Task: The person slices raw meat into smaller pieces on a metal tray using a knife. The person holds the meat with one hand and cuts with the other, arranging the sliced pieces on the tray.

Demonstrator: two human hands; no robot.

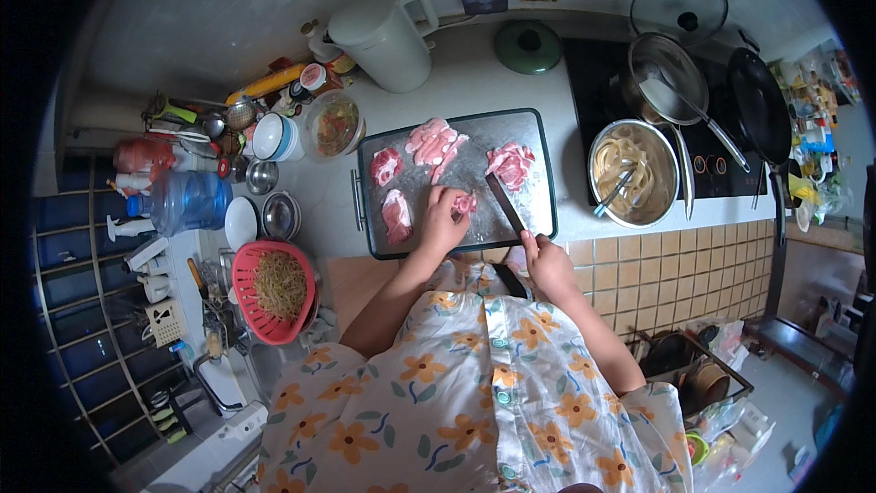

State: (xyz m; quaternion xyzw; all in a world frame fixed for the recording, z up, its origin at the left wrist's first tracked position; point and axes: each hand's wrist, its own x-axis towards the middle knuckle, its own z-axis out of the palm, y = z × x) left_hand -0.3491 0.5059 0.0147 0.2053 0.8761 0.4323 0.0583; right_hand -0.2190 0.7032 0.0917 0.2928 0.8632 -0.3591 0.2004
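Observation:
My left hand (443, 220) has its fingers on a small piece of raw meat (466, 204) near the front of a metal-faced cutting board (479, 157) with a dark green rim. In my right hand (545, 260) is the handle of a kitchen knife, whose dark blade (505, 202) points away from me over the board. The tip lies beside a pile of sliced meat (511, 165) at the board's right. A larger heap of slices (434, 144) sits at the back. Two uncut chunks lie at the left, a small one (386, 166) and a longer one (397, 217).
Right of the board, a steel bowl (633, 174) holds wide noodles and tongs beside the black cooktop (588, 82). Behind stand an electric kettle (383, 38) and a green pot lid (527, 46). Leftward are a bowl of chopped vegetables (333, 124) and a red colander (250, 308) with bean sprouts.

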